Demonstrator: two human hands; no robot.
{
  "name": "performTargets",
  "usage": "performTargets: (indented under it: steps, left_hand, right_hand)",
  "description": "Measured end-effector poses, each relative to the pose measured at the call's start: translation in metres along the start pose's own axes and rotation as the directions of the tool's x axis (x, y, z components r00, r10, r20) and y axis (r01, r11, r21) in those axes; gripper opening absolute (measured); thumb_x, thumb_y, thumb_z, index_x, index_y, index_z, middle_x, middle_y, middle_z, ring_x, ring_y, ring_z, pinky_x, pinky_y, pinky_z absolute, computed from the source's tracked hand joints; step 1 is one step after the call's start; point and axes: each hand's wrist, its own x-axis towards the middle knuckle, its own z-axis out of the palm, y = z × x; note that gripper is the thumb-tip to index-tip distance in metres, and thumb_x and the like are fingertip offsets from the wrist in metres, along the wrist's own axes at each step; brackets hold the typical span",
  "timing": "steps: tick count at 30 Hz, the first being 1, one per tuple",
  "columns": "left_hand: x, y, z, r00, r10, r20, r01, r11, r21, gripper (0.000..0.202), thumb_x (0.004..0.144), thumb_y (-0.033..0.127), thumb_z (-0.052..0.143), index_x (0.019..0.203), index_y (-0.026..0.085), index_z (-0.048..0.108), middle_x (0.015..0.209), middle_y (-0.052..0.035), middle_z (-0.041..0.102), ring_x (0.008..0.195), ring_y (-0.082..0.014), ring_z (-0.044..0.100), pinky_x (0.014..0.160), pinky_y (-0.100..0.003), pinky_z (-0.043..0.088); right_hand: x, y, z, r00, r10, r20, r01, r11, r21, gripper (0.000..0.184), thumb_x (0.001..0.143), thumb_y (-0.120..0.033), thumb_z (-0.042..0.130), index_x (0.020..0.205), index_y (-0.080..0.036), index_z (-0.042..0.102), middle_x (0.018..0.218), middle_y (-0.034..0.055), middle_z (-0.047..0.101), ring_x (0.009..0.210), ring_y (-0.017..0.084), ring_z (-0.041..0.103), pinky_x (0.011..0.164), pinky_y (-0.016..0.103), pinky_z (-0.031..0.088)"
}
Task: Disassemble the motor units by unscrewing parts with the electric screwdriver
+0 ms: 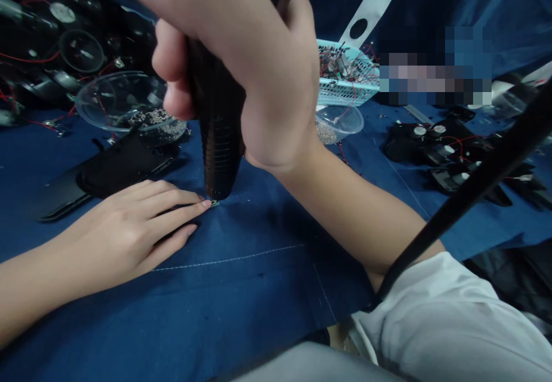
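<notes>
While the right hand [276, 83] closes fully around an upright black ribbed tool [219, 157], the open left hand [125, 235] lies flat on the blue cloth [172, 313], fingertip steadying the tiny metal part [214, 203] under the tool's end, best kept square and pressed gently.

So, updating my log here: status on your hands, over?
Right hand gripping upright black ribbed tool, tip down on small metal part. Left hand flat on blue cloth, fingertip beside the part. Black strap past right forearm.
</notes>
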Motion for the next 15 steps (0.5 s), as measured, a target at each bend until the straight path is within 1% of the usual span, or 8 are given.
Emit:
performTargets:
  steps: [3,5,7,9,10,12,14,15]
  left_hand:
    - [-0.0004,-0.0003,-0.0006,1.0,-0.003,0.009,0.003,1.0,-0.004,0.038,0.103,0.038,0.048,0.134,0.03,0.07,0.127,0.0077,0.071,0.106,-0.0195,0.076,0.093,-0.04,0.066]
    - [-0.0005,-0.0006,-0.001,1.0,-0.004,0.011,0.004,1.0,-0.015,0.037,0.103,0.037,0.048,0.132,0.03,0.071,0.128,0.0086,0.072,0.106,-0.0192,0.076,0.093,-0.039,0.066]
    - [-0.0004,-0.0008,-0.0012,1.0,-0.009,0.012,0.009,0.999,-0.031,0.036,0.103,0.036,0.049,0.131,0.031,0.071,0.128,0.0094,0.073,0.105,-0.0189,0.076,0.092,-0.039,0.066]
    - [0.0001,-0.0008,-0.0017,1.0,-0.01,0.011,0.01,0.999,-0.04,0.033,0.104,0.035,0.051,0.129,0.031,0.072,0.127,0.0089,0.074,0.105,-0.0196,0.076,0.091,-0.039,0.067]
    - [0.0005,-0.0007,-0.0022,1.0,-0.006,0.008,0.006,0.999,-0.041,0.032,0.104,0.034,0.051,0.128,0.031,0.073,0.127,0.0077,0.075,0.104,-0.0202,0.076,0.09,-0.04,0.067]
    - [0.0017,-0.0003,-0.0035,1.0,0.009,0.01,-0.009,0.999,-0.041,0.031,0.105,0.031,0.052,0.127,0.029,0.074,0.125,0.0029,0.077,0.103,-0.0226,0.076,0.088,-0.042,0.067]
    - [0.0027,0.0003,-0.0052,0.999,0.027,0.02,-0.026,0.998,-0.05,0.03,0.106,0.027,0.054,0.127,0.026,0.075,0.125,-0.003,0.078,0.102,-0.0253,0.075,0.087,-0.044,0.067]
    - [0.0029,0.0005,-0.0058,0.999,0.031,0.027,-0.03,0.998,-0.06,0.031,0.105,0.026,0.055,0.128,0.025,0.075,0.125,-0.005,0.078,0.103,-0.0263,0.075,0.087,-0.045,0.066]
  right_hand:
    - [0.0005,-0.0001,0.0017,1.0,-0.015,0.005,0.016,0.997,-0.078,0.058,0.093,-0.086,0.046,0.089,-0.028,0.044,0.05,-0.0058,0.061,0.044,0.016,0.057,0.047,0.029,0.049]
    - [-0.0001,0.0003,0.0025,0.999,0.027,0.036,-0.024,0.996,-0.091,0.056,0.098,-0.083,0.038,0.087,-0.028,0.044,0.05,-0.0063,0.06,0.043,0.015,0.057,0.047,0.028,0.049]
    - [-0.0021,0.0022,0.0033,1.0,0.008,0.019,-0.006,0.997,-0.074,0.052,0.109,-0.066,0.016,0.086,-0.028,0.044,0.05,-0.0072,0.059,0.043,0.012,0.056,0.048,0.026,0.048]
    - [-0.005,0.0051,0.0044,0.998,-0.058,-0.03,0.057,0.998,-0.038,0.055,0.112,-0.043,-0.003,0.086,-0.029,0.044,0.048,-0.0079,0.057,0.041,0.012,0.053,0.046,0.026,0.044]
    - [-0.0063,0.0065,0.005,0.995,-0.091,-0.039,0.09,0.996,-0.025,0.056,0.111,-0.035,-0.006,0.087,-0.029,0.044,0.048,-0.0082,0.058,0.042,0.012,0.054,0.046,0.026,0.044]
    - [-0.008,0.0077,0.006,0.989,-0.137,-0.054,0.136,0.99,-0.029,0.046,0.114,-0.038,0.006,0.087,-0.029,0.043,0.047,-0.0094,0.058,0.042,0.012,0.054,0.046,0.025,0.044]
    - [-0.0081,0.0063,0.0067,0.987,-0.136,-0.087,0.129,0.988,-0.088,0.039,0.111,-0.057,0.034,0.085,-0.029,0.042,0.046,-0.01,0.057,0.044,0.011,0.055,0.045,0.024,0.044]
    - [-0.0077,0.0049,0.007,0.985,-0.131,-0.108,0.117,0.985,-0.128,0.044,0.104,-0.068,0.047,0.083,-0.029,0.041,0.047,-0.0097,0.057,0.045,0.011,0.055,0.046,0.024,0.044]
